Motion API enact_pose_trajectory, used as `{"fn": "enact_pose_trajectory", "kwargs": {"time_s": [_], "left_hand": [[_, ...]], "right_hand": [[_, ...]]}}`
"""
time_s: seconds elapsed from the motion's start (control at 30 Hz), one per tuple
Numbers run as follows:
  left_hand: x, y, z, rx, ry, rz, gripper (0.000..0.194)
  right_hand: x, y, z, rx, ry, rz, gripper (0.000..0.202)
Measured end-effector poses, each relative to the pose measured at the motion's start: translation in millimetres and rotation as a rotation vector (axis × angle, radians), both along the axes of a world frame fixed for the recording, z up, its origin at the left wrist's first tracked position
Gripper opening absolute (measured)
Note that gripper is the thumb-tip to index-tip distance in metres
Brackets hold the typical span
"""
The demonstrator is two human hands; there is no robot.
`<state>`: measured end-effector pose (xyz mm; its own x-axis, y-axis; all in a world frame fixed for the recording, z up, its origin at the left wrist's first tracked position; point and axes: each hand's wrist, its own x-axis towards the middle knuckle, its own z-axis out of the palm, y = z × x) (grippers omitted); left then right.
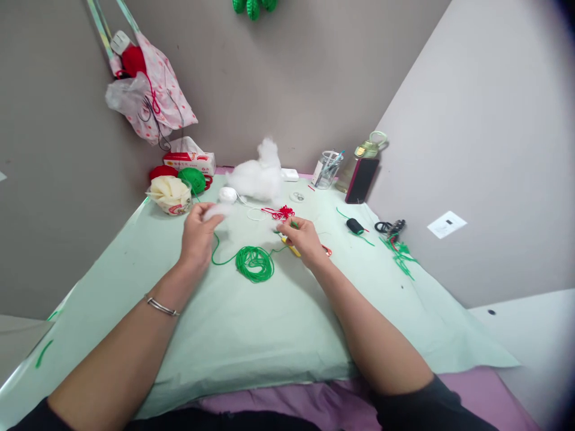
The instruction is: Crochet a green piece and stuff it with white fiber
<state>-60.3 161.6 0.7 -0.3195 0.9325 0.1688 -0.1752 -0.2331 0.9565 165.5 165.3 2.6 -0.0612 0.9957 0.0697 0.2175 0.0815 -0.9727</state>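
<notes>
My left hand (197, 235) is closed around a tuft of white fiber stuffing (217, 211), above the cloth. My right hand (304, 238) is pinched, with a small white wisp of stuffing (274, 226) at the fingertips. A bit of green yarn (294, 224) shows between its fingers; its full shape is hidden. Between and below the hands lies a loose coil of green yarn (254, 264), its strand running toward both sides. Partly under my right hand are a yellow-handled tool (291, 246) and an orange item (327, 250). Behind them sits a large heap of stuffing (258, 173).
At the back left stand a tub (171, 196), a green yarn ball (193, 179) and a tissue box (191, 161). A white yarn ball (227, 194) and tangled red yarn (281, 213) lie mid-table. A jar (327, 170), phone (362, 181) and black spool (354, 225) are right.
</notes>
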Motion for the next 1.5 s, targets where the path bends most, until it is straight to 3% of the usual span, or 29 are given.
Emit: {"fn": "enact_pose_trajectory", "kwargs": {"time_s": [0.1, 0.2, 0.3, 0.4, 0.73, 0.9, 1.07, 1.27, 1.5], "left_hand": [[6.9, -5.8, -0.2, -0.03, 0.087, -0.088, 0.031], [19.5, -14.7, 0.6, -0.07, 0.13, -0.271, 0.03], [30.3, -21.7, -1.2, -0.132, 0.106, -0.471, 0.035], [36.9, -25.9, -3.2, -0.167, 0.055, -0.555, 0.037], [40.4, -24.6, -8.0, -0.149, 0.077, -0.39, 0.023], [41.4, -21.7, -13.7, -0.095, 0.147, -0.25, 0.022], [45.8, -31.2, -6.4, -0.083, 0.103, -0.348, 0.027], [46.0, -37.5, 1.8, -0.117, -0.003, -0.47, 0.032], [41.9, -25.6, -6.7, -0.127, 0.005, -0.437, 0.036]], "right_hand": [[-6.7, -7.0, 3.0, -0.036, 0.065, 0.106, 0.036], [-12.5, -12.8, 5.2, -0.05, 0.093, 0.173, 0.039], [-15.6, -15.9, 5.8, -0.04, 0.086, 0.202, 0.038], [-16.5, -16.8, 5.4, -0.004, 0.042, 0.219, 0.034], [-23.4, -33.0, 8.4, 0.149, -0.176, 0.275, 0.012], [-32.8, -33.0, 1.8, 0.134, -0.177, 0.247, 0.017], [-28.5, -22.2, 5.1, 0.149, -0.138, 0.191, 0.03], [-18.4, -21.8, 10.2, 0.183, -0.161, 0.162, 0.028], [-16.9, -32.5, 18.2, 0.176, -0.209, 0.31, 0.01]]}}
